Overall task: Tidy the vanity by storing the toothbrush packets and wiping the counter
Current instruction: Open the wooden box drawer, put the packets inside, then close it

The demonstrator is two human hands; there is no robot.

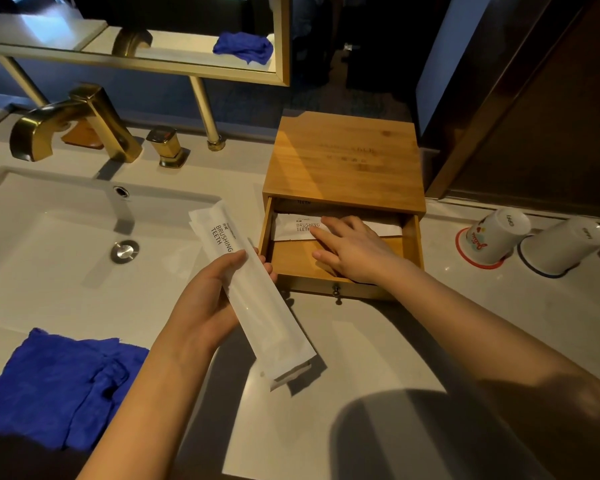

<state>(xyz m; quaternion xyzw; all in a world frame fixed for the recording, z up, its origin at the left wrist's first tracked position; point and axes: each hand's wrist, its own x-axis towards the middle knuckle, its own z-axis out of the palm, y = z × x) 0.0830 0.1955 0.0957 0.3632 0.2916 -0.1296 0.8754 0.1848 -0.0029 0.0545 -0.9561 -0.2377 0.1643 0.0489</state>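
My left hand grips a stack of long white toothbrush packets printed "BRUSHING TEETH", held slantwise over the counter's edge by the sink. A wooden box stands on the counter with its drawer pulled out. Inside the drawer lies another white toothbrush packet. My right hand reaches into the drawer, fingers spread flat on that packet. A folded blue cloth lies on the counter at the lower left.
A white sink with a gold faucet fills the left. Two upturned white cups stand on coasters at the right. A gold-framed mirror hangs behind. Grey counter spreads in front.
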